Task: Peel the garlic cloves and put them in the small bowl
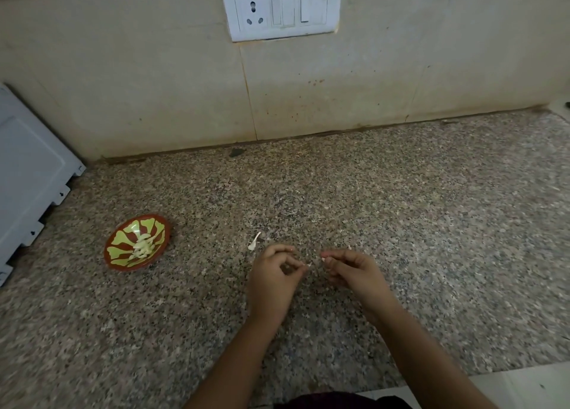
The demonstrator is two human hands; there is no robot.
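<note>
While peeled cloves (142,246) sit in the small bowl (108,251), left hand (271,274) and right hand (354,273) each pinch a tiny white bit (324,259).

The one view comes from a camera worn on the person's head. It looks forward and steeply down across a speckled brown-grey granite countertop (401,223) toward a beige tiled wall (154,84). A white rectangular plastic switch plate with a socket (281,9) sits on that wall at top centre, so the camera faces it nearly head-on. Below the plate the countertop fills most of the frame. Both bare forearms rise from the bottom edge, and the left hand (271,282) and right hand (354,273) meet almost straight below the plate, close to the lens. Wide-angle distortion bows the wall's foot.
</note>
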